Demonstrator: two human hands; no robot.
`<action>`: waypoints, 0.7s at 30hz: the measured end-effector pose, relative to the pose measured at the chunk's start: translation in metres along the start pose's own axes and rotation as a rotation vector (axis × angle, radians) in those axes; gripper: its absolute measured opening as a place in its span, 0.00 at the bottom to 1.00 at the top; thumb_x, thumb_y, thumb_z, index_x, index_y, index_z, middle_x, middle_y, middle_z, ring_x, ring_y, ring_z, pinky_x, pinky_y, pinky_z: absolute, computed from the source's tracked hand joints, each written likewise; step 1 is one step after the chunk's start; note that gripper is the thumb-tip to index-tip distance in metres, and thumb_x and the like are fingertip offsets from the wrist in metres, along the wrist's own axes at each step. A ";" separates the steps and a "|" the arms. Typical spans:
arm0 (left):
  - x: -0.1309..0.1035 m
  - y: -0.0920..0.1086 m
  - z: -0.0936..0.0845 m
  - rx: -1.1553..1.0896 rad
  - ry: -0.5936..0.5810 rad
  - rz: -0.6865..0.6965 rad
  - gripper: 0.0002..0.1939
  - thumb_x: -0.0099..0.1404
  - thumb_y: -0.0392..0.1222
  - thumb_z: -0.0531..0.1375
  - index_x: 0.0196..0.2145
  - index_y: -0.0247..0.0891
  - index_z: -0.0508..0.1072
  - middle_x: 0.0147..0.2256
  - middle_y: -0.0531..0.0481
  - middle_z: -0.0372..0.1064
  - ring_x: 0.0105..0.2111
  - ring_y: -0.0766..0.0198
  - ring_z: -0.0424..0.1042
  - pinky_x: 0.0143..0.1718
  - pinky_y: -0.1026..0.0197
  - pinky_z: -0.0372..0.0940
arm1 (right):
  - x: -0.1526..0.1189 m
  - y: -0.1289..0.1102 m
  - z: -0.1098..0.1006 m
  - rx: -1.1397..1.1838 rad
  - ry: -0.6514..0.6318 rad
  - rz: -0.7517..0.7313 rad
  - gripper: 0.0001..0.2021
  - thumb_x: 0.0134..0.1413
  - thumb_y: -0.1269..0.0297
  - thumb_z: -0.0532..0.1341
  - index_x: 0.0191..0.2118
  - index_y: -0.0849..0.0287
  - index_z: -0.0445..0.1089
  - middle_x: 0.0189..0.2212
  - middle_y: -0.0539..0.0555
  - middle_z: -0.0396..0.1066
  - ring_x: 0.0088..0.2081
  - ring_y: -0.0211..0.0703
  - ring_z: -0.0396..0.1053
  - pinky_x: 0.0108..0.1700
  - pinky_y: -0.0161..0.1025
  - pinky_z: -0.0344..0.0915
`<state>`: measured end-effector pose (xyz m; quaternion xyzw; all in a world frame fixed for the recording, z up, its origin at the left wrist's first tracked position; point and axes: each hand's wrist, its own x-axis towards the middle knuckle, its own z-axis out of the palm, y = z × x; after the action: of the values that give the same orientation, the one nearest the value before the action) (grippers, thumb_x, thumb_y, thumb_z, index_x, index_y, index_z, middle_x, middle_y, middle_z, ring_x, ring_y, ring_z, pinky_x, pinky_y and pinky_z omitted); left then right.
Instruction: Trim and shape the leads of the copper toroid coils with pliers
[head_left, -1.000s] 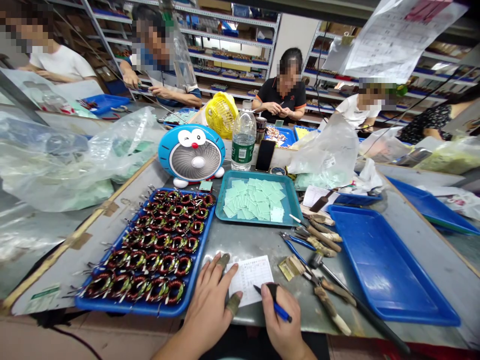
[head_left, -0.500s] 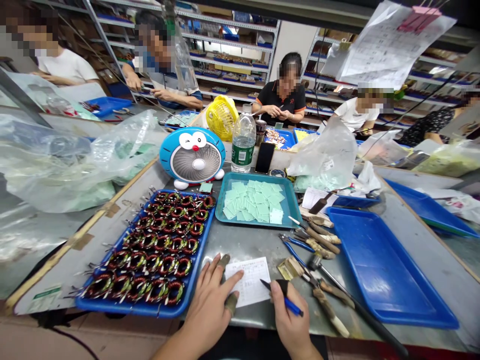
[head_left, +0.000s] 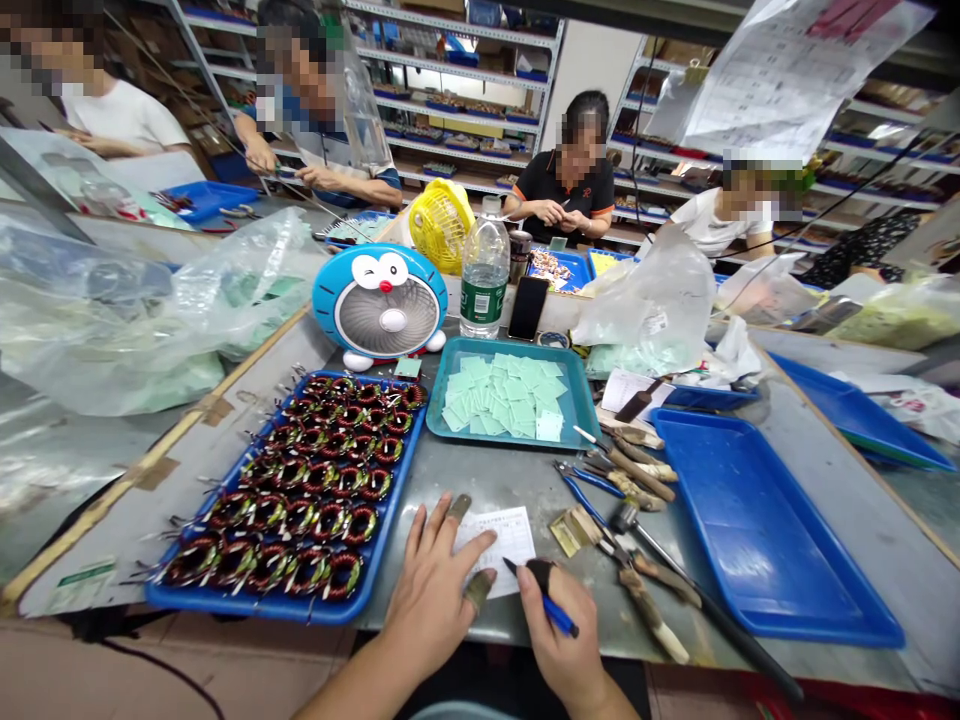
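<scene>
A small printed paper slip (head_left: 504, 540) lies on the metal bench in front of me. My left hand (head_left: 435, 580) rests flat with fingers spread, partly over the slip's left side; finger covers sit on a fingertip and the thumb. In my right hand (head_left: 562, 615) is a blue-and-black pen (head_left: 556, 612), its dark tip over the slip's right part. Whether the tip touches the paper I cannot tell. To the left stands a blue tray (head_left: 379, 575) filled with rows of copper-wound toroidal coils (head_left: 337, 525).
A teal tray (head_left: 433, 420) holds pale green square boards. Pliers (head_left: 589, 500), a long-handled tool (head_left: 705, 590) and other hand tools lie right, beside another blue tray (head_left: 787, 540). A cartoon-faced fan (head_left: 390, 320), water bottle (head_left: 482, 285) and phone (head_left: 529, 308) stand behind. Several people work across the bench.
My left hand has slid slightly right over the slip, covering more of it. My right hand and the pen have shifted a little left. The whole view has moved slightly.
</scene>
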<state>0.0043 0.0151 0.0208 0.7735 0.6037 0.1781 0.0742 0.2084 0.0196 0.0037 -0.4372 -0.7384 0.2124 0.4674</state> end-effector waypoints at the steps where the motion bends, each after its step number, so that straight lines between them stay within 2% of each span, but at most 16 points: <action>1: 0.000 0.000 0.000 0.010 -0.005 0.007 0.20 0.73 0.49 0.58 0.60 0.58 0.72 0.66 0.43 0.60 0.71 0.38 0.49 0.65 0.26 0.55 | -0.001 0.000 0.000 -0.001 -0.001 -0.004 0.06 0.67 0.75 0.59 0.40 0.59 0.72 0.31 0.53 0.72 0.33 0.40 0.72 0.38 0.37 0.67; 15: 0.000 -0.003 0.002 0.043 0.004 0.027 0.20 0.74 0.50 0.57 0.61 0.58 0.71 0.66 0.42 0.61 0.70 0.38 0.52 0.64 0.27 0.57 | 0.001 0.000 0.001 0.006 0.021 -0.047 0.07 0.66 0.78 0.59 0.42 0.60 0.71 0.31 0.52 0.71 0.33 0.38 0.71 0.40 0.36 0.66; 21: -0.001 -0.003 0.002 0.027 0.003 0.027 0.20 0.73 0.49 0.57 0.61 0.58 0.71 0.65 0.42 0.62 0.70 0.38 0.52 0.64 0.27 0.56 | -0.002 0.004 0.003 -0.012 0.030 0.015 0.07 0.67 0.75 0.59 0.37 0.60 0.70 0.28 0.50 0.68 0.30 0.37 0.69 0.36 0.36 0.63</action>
<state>0.0021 0.0148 0.0176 0.7823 0.5955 0.1721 0.0604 0.2079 0.0201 -0.0014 -0.4488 -0.7291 0.2048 0.4743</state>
